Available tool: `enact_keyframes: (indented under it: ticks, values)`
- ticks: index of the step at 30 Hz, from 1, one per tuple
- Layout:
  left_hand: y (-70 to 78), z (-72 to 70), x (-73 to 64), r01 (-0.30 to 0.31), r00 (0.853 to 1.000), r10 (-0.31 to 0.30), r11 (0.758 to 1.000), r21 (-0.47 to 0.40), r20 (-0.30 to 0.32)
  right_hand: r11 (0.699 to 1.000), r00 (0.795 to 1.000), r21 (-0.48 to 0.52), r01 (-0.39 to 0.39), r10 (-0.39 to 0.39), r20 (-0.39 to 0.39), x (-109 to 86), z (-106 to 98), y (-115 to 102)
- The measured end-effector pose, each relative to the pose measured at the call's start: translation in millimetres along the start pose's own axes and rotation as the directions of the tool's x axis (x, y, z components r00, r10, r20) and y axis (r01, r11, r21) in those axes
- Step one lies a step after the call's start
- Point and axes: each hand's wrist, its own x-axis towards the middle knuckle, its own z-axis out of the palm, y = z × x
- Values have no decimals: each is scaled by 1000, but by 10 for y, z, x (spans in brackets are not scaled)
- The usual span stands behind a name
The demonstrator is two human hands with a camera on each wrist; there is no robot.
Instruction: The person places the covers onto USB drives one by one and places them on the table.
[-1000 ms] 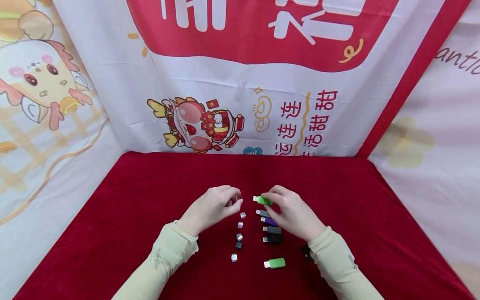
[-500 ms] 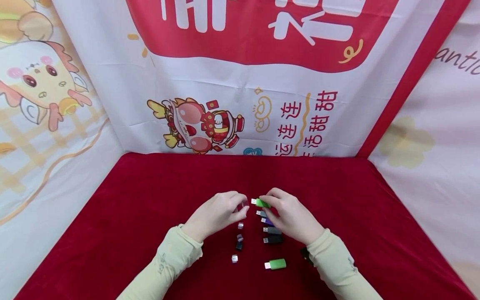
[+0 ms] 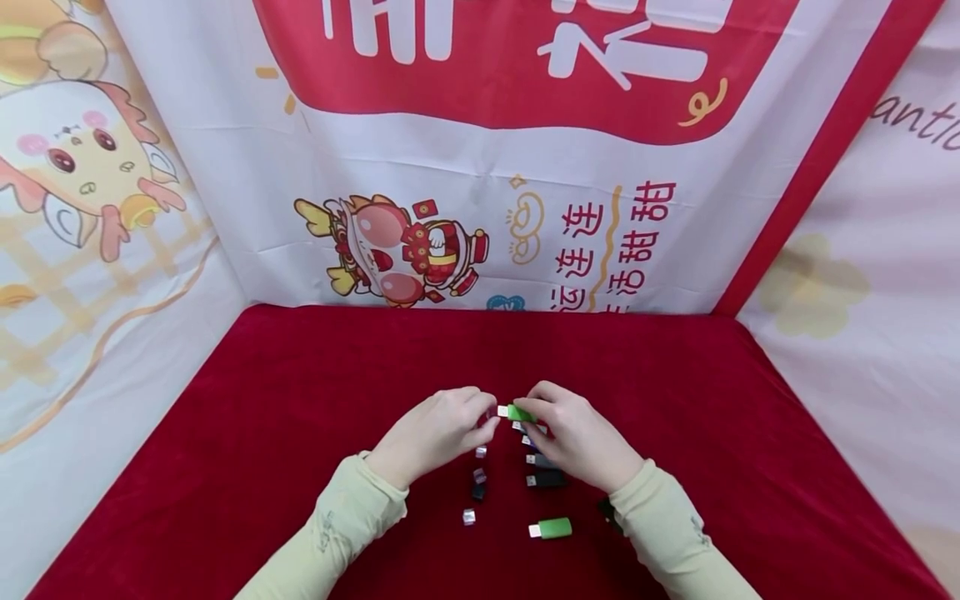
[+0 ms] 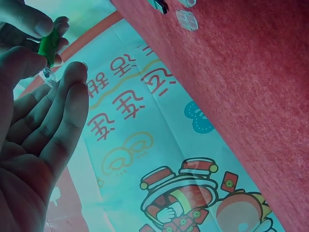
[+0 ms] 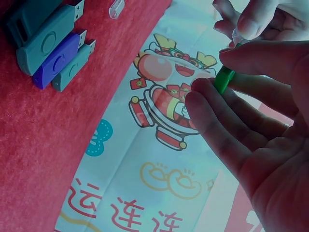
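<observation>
– What does each hand hold?

– The right hand (image 3: pixel 585 437) pinches a green memory stick (image 3: pixel 521 413) by its body; the left hand (image 3: pixel 431 437) pinches a small clear cap (image 5: pixel 236 36) between thumb and fingers

– And where does the stick sit between them?

– Just right of the frame's middle, in the lower half: body in the right fingers, metal plug (image 3: pixel 503 411) pointing left, its end at the left fingertips. Whether the plug is inside the cap, I can't tell

– Why hold it like that?

– Probably to keep the plug bare and lined up with the cap

– What lies around them?

– On the red cloth (image 3: pixel 337 367), lower centre, a column of loose caps (image 3: pixel 468 517), with a black cap (image 3: pixel 478 492) among them. Right of it, dark sticks (image 3: pixel 546 480) and a second green stick (image 3: pixel 555 527), plugs leftward, presumably laid out so each hand finds its own kind nearby
</observation>
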Motion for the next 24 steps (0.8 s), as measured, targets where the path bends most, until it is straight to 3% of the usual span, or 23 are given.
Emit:
enact_keyframes:
  ticks: [10,24]
  values:
    - [51,16,1,-19,999,16,997,73,42,999,999,-17,32,-32,11,-15,11,2]
    - [70,10,0,-28,999,24,995,99,33,994,997,-79,80,-82,-10,-20,-13,-16]
